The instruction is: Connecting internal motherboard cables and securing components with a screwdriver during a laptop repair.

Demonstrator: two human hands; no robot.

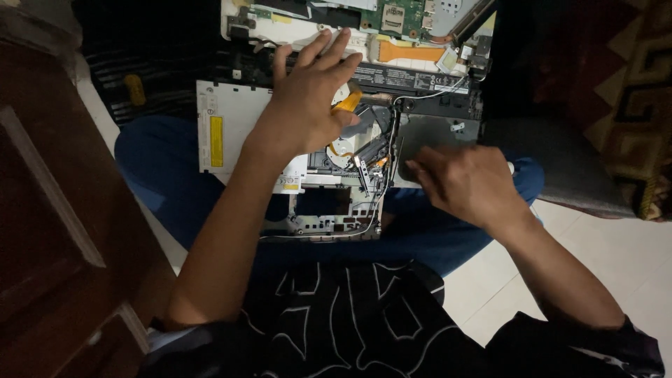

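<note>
We look straight down on a person seated cross-legged on a pale tiled floor (616,259), with an opened laptop chassis (336,203) lying across the blue-trousered lap (161,175). The chassis sits at the centre of the view and runs up toward twelve o'clock.

Left hand (311,98): we see it laid palm-down on the chassis, fingers spread and extended toward twelve o'clock, pressing flat and pinching nothing. Its fingertips reach the white frame edge just below the green circuit board (399,17) at twelve o'clock. Under the palm's three o'clock side an orange flat cable (348,103) shows, touching or just beside the hand; we cannot tell which.

Right hand (462,185): we see it at about three o'clock of the chassis centre, back upward, fingers curled and drawn together toward nine o'clock. The fingertips lie against the dark metal hinge bracket (394,150) and the thin wires beside it; whether they pinch anything is hidden by the knuckles, so we cannot tell.

Surroundings: a silver optical drive (220,133) with a yellow label projects from the chassis at nine o'clock of the left hand. A long black bar-shaped part (420,77) with white labels lies across the chassis at one o'clock of that hand, and a wider orange ribbon (409,51) lies above it. A dark wooden cabinet (49,210) stands at nine o'clock; a patterned fabric (630,98) lies at two o'clock.
</note>
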